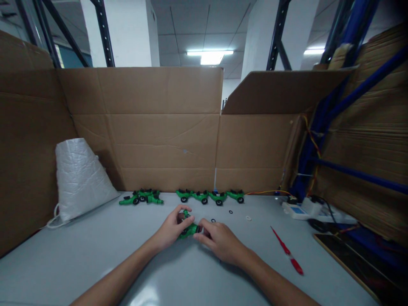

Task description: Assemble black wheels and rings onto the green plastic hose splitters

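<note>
Over the middle of the table, my left hand [174, 225] grips a green plastic fitting [190, 230] with black parts, its fingers wrapped round it. My right hand [220, 239] is closed at the black right end of the same piece, thumb and fingertips pinching there. The fingers hide part of the fitting, and I cannot tell whether a small ring is in the pinch. Just beyond my right hand lies a small black ring [213, 220]. Another black ring [230, 211] and a white ring [248, 218] lie farther right.
Along the cardboard wall [165, 148] stand several similar green fittings [218, 197], with another green group [142, 198] to the left. A white foam-wrapped bundle [79, 182] leans at left. At right are a red pointed tool [287, 250], a power strip [299, 211] and a dark board [347, 263].
</note>
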The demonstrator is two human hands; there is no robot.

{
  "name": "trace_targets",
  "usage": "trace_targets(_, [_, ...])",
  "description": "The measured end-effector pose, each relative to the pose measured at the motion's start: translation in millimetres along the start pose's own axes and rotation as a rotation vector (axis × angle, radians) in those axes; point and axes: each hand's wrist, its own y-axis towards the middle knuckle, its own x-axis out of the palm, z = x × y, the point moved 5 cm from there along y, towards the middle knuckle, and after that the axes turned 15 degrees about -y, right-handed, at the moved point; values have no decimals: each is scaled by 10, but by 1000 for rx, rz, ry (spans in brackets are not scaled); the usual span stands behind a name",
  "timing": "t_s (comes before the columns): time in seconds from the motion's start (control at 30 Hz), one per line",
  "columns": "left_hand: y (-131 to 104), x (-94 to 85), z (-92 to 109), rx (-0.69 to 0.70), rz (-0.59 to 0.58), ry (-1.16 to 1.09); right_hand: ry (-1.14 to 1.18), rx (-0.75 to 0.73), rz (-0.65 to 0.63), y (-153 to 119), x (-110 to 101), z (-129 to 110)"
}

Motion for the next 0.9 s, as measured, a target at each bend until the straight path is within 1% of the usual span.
trace_targets(0.17, [-3,0,2,-5,-3,23,-1,-8,15,-3,-17,-5])
trace_targets(0.9, [-8,26,35,1,-12,34,-20,-12,2,-10,-36,-22])
